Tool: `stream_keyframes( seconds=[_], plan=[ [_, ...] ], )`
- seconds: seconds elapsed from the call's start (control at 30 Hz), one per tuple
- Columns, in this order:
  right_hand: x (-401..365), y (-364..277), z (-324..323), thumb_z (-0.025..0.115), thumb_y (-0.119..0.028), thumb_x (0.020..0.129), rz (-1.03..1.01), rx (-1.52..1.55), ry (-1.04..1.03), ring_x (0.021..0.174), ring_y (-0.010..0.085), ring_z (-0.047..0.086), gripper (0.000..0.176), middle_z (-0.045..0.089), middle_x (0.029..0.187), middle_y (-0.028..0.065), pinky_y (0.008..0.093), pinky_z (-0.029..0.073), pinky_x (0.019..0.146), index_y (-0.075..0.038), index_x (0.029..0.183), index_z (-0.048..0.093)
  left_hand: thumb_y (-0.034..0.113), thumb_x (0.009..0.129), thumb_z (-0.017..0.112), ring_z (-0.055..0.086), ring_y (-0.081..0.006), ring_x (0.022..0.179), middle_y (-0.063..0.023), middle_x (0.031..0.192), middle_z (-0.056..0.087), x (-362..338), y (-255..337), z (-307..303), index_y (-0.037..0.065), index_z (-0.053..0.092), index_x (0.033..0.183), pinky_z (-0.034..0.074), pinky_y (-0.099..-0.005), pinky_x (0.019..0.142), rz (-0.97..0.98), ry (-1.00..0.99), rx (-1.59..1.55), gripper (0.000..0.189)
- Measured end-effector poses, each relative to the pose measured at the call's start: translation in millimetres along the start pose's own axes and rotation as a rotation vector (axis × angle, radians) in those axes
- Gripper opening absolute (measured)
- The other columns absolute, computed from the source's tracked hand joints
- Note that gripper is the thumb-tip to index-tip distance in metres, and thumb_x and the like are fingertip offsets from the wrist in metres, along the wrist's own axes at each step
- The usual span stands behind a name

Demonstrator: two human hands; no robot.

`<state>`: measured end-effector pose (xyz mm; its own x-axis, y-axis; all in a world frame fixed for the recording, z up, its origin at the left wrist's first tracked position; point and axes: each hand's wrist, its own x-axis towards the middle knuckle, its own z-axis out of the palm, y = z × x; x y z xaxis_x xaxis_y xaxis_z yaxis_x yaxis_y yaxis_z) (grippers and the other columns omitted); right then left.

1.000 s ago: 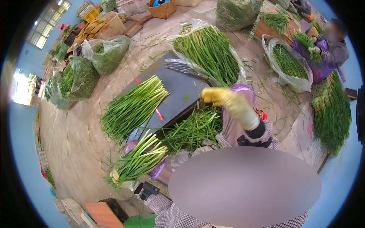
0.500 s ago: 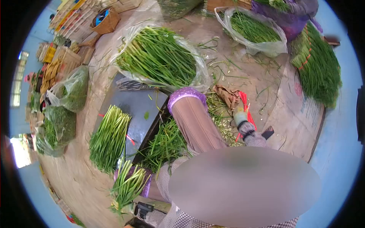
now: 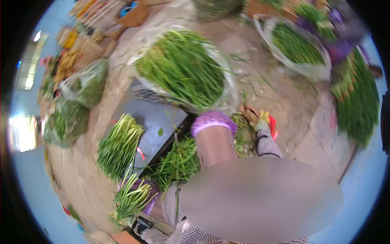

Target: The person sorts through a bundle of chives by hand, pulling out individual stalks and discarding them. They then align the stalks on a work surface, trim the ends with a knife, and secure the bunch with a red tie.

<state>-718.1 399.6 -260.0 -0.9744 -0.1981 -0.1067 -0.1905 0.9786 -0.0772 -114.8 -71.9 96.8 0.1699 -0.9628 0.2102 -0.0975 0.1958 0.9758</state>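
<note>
My left hand [image 3: 132, 221], gloved and with a dark device at the wrist, is closed around a small bunch of green stalks [image 3: 132, 197]; the stalks hide part of the fingers. My right hand [image 3: 263, 120], in a pale yellowish glove, is at the red strips [image 3: 273, 127] beside a crumpled brown cloth [image 3: 249, 114]. Its fingers look curled, but blur hides what they grip. A larger bundle of green stalks [image 3: 120, 148] lies on a grey board [image 3: 156, 120], with a red strip near its right edge. Loose greens [image 3: 174, 160] lie between my legs.
An open plastic bag of long greens [image 3: 183, 67] stands ahead, another bag [image 3: 294, 44] at upper right. Tied greens [image 3: 355, 99] lie far right, near a partly visible person in purple. Filled bags [image 3: 67, 122] stand left. Scraps litter the floor [image 3: 300, 105].
The view has shifted, moving most things right, and the upper ones down. My right hand has moved slightly forward beside the brown cloth, and less of the red strips shows. My left hand still holds its bunch.
</note>
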Motion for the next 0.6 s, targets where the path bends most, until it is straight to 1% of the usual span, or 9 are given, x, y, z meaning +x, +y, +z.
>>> stream_keyframes(
  seconds=[0.07, 0.2, 0.27, 0.33, 0.4, 0.47, 0.53, 0.57, 0.6],
  plan=[
    [9, 6, 28, 0.071, -0.04, 0.087, -0.005, 0.092, -0.094, 0.134, 0.0334, 0.051, 0.075, 0.039, 0.157, 0.0175, 0.0428, 0.046, 0.105, -0.015, 0.152, 0.042, 0.033, 0.102, 0.046, 0.051, -0.0146, 0.072, 0.0022, 0.075, 0.053, -8, 4, -21, 0.017, 0.051, 0.08, 0.045, -0.0344, 0.072, -0.023, 0.052, -0.048, 0.027],
    [32, 48, 39, 0.059, -0.023, 0.091, -0.114, 0.502, -0.351, 0.113, 0.0274, 0.065, 0.032, 0.07, 0.122, 0.0146, 0.041, 0.052, 0.092, -0.008, 0.116, 0.072, 0.032, 0.102, 0.046, 0.05, -0.0143, 0.07, 0.0027, 0.073, 0.052, -24, -1, -72, 0.018, 0.05, 0.077, 0.044, -0.0344, 0.071, -0.086, 0.132, -0.203, 0.029],
    [37, 41, -9, 0.067, -0.033, 0.089, -0.129, 0.122, -0.207, 0.115, 0.0352, 0.062, 0.04, 0.064, 0.126, 0.0208, 0.0429, 0.05, 0.092, -0.008, 0.119, 0.066, 0.032, 0.102, 0.047, 0.05, -0.0142, 0.07, 0.0029, 0.072, 0.051, -24, -14, -99, 0.018, 0.05, 0.076, 0.044, -0.0344, 0.07, -0.135, 0.107, -0.357, 0.03],
    [44, 52, -42, 0.067, -0.034, 0.089, -0.319, 0.058, 0.179, 0.113, 0.0364, 0.061, 0.042, 0.065, 0.117, 0.0197, 0.0428, 0.048, 0.096, -0.004, 0.118, 0.064, 0.033, 0.101, 0.047, 0.048, -0.0138, 0.07, 0.0032, 0.073, 0.051, -25, -1, -95, 0.018, 0.048, 0.075, 0.043, -0.0343, 0.07, -0.152, -0.095, -0.603, 0.03],
    [45, 29, -127, 0.068, -0.031, 0.09, -0.521, 0.49, 0.464, 0.112, 0.0341, 0.058, 0.04, 0.062, 0.111, 0.0164, 0.0411, 0.045, 0.1, -0.001, 0.117, 0.061, 0.036, 0.101, 0.046, 0.046, -0.013, 0.071, 0.0034, 0.076, 0.049, -29, 34, -66, 0.019, 0.044, 0.076, 0.042, -0.0341, 0.071, -0.207, -0.359, -0.847, 0.03],
    [-5, -56, -279, 0.067, -0.022, 0.091, -0.606, 0.935, 0.241, 0.103, 0.0279, 0.059, 0.032, 0.059, 0.112, 0.0116, 0.038, 0.048, 0.096, -0.002, 0.114, 0.059, 0.036, 0.103, 0.043, 0.047, -0.0137, 0.076, 0.0033, 0.083, 0.048, -16, 3, -95, 0.016, 0.05, 0.09, 0.042, -0.0339, 0.075, -0.185, -0.387, -0.886, 0.025],
    [-58, -121, -371, 0.064, -0.014, 0.089, -0.664, 1.136, -0.067, 0.1, 0.0229, 0.062, 0.033, 0.058, 0.117, 0.0099, 0.0349, 0.05, 0.091, -0.003, 0.12, 0.056, 0.034, 0.103, 0.042, 0.048, -0.0135, 0.077, 0.0033, 0.084, 0.049, -29, 39, -50, 0.014, 0.052, 0.097, 0.043, -0.0322, 0.077, -0.06, 0.005, -0.698, 0.023],
    [-76, -153, -388, 0.063, -0.009, 0.087, -0.842, 1.127, -0.185, 0.101, 0.0216, 0.063, 0.038, 0.057, 0.119, 0.01, 0.0343, 0.051, 0.091, -0.003, 0.123, 0.054, 0.033, 0.103, 0.042, 0.048, -0.0135, 0.078, 0.0033, 0.085, 0.049, -33, 48, -35, 0.013, 0.054, 0.101, 0.043, -0.0313, 0.078, -0.007, 0.175, -0.608, 0.023],
    [-95, -185, -404, 0.062, -0.005, 0.085, -1.023, 1.108, -0.292, 0.101, 0.0204, 0.063, 0.044, 0.057, 0.121, 0.0102, 0.0337, 0.052, 0.091, -0.003, 0.127, 0.052, 0.033, 0.103, 0.042, 0.049, -0.0129, 0.079, 0.0027, 0.087, 0.051, -26, 47, -47, 0.013, 0.054, 0.105, 0.044, -0.0317, 0.077, 0.013, -0.011, -0.734, 0.023]
  ],
)
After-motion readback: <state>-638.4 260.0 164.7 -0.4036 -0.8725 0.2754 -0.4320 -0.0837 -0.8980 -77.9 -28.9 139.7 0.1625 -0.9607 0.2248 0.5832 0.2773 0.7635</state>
